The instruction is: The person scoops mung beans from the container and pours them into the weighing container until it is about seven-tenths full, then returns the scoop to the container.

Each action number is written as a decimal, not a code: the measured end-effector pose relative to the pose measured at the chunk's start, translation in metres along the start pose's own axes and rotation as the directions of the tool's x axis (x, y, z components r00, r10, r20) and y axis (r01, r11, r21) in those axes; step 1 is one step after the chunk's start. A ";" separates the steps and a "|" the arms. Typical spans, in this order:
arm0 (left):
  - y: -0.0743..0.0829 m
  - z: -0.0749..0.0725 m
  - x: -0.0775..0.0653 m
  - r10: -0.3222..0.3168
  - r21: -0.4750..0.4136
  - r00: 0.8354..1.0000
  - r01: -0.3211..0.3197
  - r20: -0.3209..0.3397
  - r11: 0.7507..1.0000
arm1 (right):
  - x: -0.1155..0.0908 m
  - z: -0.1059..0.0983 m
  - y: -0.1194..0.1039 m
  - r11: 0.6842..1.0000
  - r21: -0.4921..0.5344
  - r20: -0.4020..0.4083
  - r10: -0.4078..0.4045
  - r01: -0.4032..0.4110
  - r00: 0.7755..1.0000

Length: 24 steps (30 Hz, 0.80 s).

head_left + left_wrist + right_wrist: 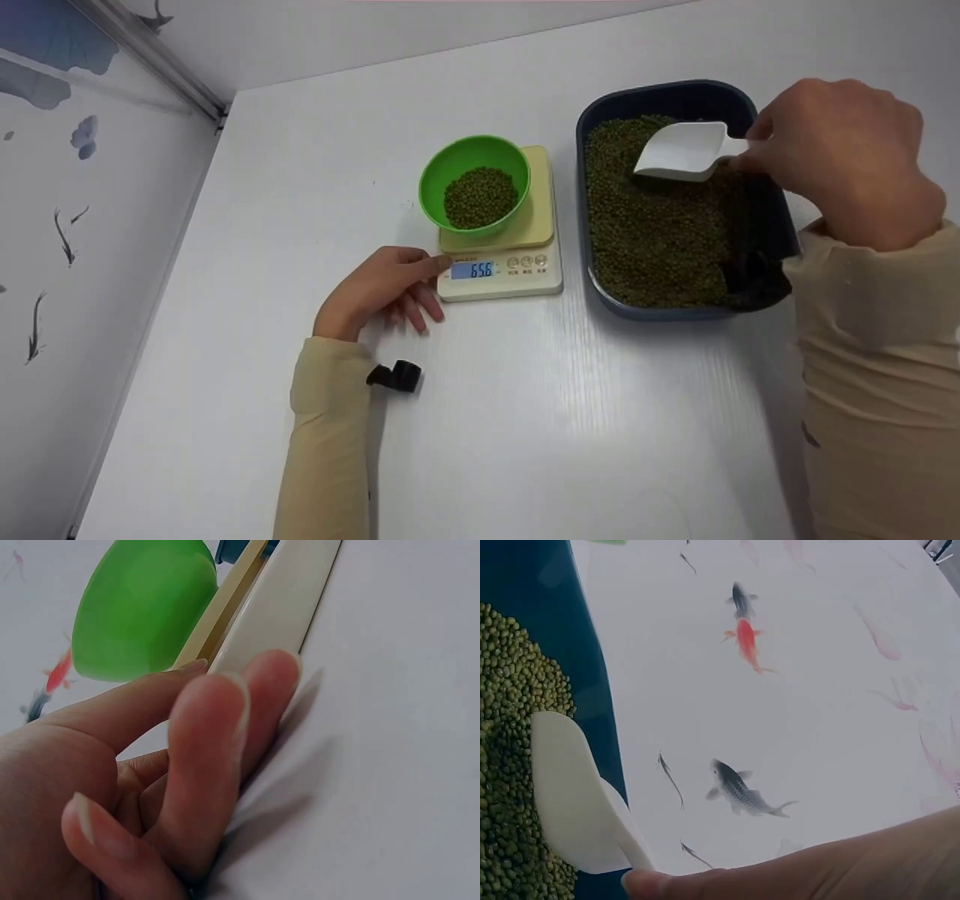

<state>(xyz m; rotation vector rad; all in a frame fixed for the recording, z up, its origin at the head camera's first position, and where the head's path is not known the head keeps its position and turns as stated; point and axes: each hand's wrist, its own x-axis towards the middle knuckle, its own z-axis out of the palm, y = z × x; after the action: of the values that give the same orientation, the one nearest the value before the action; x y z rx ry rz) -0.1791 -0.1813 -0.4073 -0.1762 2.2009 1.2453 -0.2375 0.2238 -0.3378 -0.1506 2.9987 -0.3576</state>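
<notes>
My right hand pinches the handle of a white scoop above a dark blue tub of green mung beans. No beans show in the scoop's bowl. On a kitchen scale reading 656, its decimal point unclear, sits a green bowl with a heap of mung beans inside. At the scale's left edge is my left hand, its thumb touching the front panel and the other fingers loosely bent beside it. In the left wrist view the fingertips lie close along the scale's side.
The white table carries the scale, with the tub just to its right. Black straps show at both wrists, the right one overlapping the tub's near corner. A panel with painted fish runs along the left.
</notes>
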 end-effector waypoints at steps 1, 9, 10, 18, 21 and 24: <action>0.003 0.001 -0.003 -0.001 -0.003 1.000 0.001 0.000 1.000 | 0.000 0.000 0.000 1.000 0.000 0.014 0.000 0.000 1.000; 0.011 0.001 -0.010 -0.013 -0.012 1.000 0.013 0.012 1.000 | 0.000 0.000 -0.006 1.000 0.012 0.098 0.002 -0.003 0.995; 0.009 0.001 -0.008 -0.017 -0.013 1.000 0.017 0.013 1.000 | 0.000 0.000 -0.008 1.000 0.014 0.103 0.001 -0.002 0.995; -0.011 -0.002 0.010 0.005 0.000 1.000 -0.005 -0.004 1.000 | 0.002 0.003 -0.014 1.000 0.016 0.110 -0.006 0.004 0.994; -0.007 -0.001 0.006 0.002 0.001 1.000 -0.002 -0.001 1.000 | 0.002 0.004 -0.017 1.000 0.021 0.109 -0.015 0.012 0.994; 0.003 0.001 -0.003 -0.006 -0.003 1.000 0.006 0.011 1.000 | 0.003 0.006 -0.020 0.999 0.034 0.110 -0.026 0.022 0.994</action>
<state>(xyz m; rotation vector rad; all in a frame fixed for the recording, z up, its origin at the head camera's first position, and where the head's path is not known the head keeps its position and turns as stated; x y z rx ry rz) -0.1774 -0.1796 -0.4039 -0.1772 2.1881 1.2433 -0.2379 0.2028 -0.3391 -0.1967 2.8827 -0.3879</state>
